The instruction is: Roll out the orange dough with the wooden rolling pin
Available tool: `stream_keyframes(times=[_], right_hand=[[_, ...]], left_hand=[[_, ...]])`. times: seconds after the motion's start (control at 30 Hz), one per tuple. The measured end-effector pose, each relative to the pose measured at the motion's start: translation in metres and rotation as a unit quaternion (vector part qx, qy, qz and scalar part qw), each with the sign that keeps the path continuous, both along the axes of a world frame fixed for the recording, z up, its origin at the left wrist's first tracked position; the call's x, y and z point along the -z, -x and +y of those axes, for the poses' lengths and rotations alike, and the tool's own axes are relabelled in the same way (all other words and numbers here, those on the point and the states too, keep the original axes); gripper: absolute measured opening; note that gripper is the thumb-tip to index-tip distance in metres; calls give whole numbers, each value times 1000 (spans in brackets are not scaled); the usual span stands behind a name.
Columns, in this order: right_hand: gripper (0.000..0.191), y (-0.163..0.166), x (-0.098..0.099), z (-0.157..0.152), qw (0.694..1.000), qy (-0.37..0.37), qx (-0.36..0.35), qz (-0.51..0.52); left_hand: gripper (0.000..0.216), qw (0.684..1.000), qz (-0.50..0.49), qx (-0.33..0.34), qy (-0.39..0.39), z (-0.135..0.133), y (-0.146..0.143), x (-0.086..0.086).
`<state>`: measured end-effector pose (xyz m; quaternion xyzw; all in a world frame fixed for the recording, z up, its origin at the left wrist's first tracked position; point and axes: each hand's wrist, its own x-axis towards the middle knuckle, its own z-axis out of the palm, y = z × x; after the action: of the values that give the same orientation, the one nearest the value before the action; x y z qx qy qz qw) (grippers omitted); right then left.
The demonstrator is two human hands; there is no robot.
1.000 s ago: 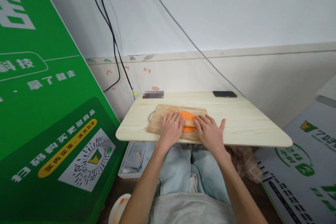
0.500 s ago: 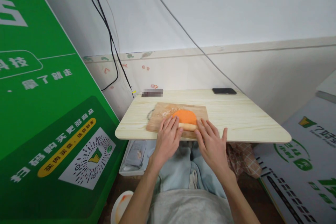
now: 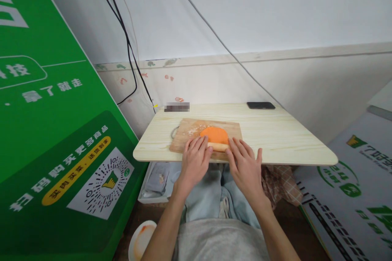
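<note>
A pale wooden rolling pin [image 3: 218, 147] lies crosswise on the near part of a flattened sheet of orange dough [image 3: 214, 133]. Beneath them is a wooden cutting board [image 3: 180, 140] with a metal ring handle at its left and white flour scattered on it. My left hand [image 3: 196, 158] holds the pin's left end, fingers draped over it and thumb on the near side. The right end is under my right hand [image 3: 243, 163], whose thumb is also on the near side and whose little finger sticks out sideways. Both pin ends are hidden by my hands.
A black phone [image 3: 261, 105] lies at the back of the light wood table [image 3: 290, 142], and a blurred dark object [image 3: 177, 107] at its back left. Cables [image 3: 125, 28] hang along the wall. Green [image 3: 61, 130] and white [image 3: 346, 179] cabinets flank me. Below are a white box [image 3: 153, 200] and a stained bowl [image 3: 142, 238].
The whole view has shifted slightly. Both hands stay on the rolling pin, and its place on the dough looks almost the same.
</note>
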<state>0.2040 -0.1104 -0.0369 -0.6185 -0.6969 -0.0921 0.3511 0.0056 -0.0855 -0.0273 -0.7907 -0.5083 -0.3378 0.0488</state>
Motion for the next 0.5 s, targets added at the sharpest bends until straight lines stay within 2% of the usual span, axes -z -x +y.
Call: stream_keyframes(times=[0.13, 0.37, 0.5], right_hand=[[52, -1, 3, -4, 1000, 7, -6, -9], [50, -6, -7, 35, 1000, 18, -13, -11], [50, -5, -5, 23, 1000, 9, -13, -20]], left_hand=[[48, 1000, 3, 0, -4, -5, 2, 4], [47, 1000, 6, -11, 2, 23, -5, -3], [46, 1000, 4, -16, -5, 16, -5, -1]])
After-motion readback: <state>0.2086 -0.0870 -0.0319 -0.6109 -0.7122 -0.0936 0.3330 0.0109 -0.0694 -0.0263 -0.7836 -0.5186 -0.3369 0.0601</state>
